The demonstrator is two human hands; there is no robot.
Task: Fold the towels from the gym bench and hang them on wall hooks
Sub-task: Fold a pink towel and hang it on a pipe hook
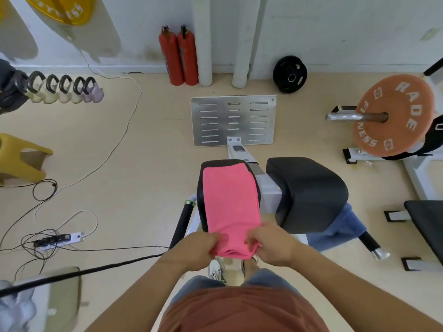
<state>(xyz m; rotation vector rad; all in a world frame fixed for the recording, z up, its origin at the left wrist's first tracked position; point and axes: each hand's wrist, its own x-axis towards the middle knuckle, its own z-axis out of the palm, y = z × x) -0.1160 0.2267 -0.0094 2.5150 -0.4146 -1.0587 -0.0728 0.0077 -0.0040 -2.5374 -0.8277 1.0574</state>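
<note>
Cables and a power strip sprawl on the floor at left. Centre, the pink towel lies along the left black pad, its near end pinched by the left hand and right hand. Beyond the right black pad, a blue towel hangs, with an orange weight plate farther right.

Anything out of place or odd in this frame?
One thing: a blue towel hangs low off the right pad, half slipped off and not folded. The pink towel lies flat on the left pad, near end in both hands.
</note>
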